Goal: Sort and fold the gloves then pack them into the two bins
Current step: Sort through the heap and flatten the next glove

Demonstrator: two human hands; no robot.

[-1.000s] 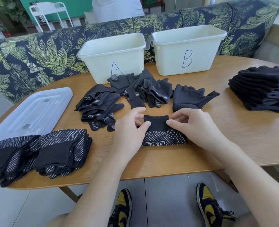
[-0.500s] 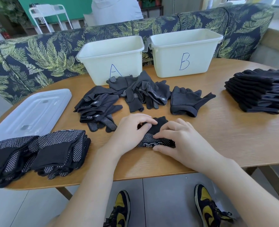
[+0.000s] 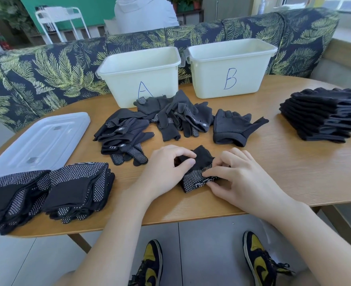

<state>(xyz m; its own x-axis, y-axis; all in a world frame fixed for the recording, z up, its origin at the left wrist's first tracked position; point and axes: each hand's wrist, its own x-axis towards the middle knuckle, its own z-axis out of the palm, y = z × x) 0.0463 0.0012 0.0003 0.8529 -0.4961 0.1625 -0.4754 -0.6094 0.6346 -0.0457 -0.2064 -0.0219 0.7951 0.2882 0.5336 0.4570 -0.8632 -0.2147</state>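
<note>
While folding, the left hand [image 3: 166, 168] and right hand [image 3: 238, 178] are both pinching the dotted glove [image 3: 193, 178] against the table [image 3: 273, 166], likely keeping its crease tight before stacking.

Dotted glove [image 3: 193, 178] now folded smaller than before, half under right hand [image 3: 238, 178].

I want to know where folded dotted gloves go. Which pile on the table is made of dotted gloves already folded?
The folded dotted stack at the table's near left corner; the right stack shows no dots, and the middle heap is unfolded.
</note>
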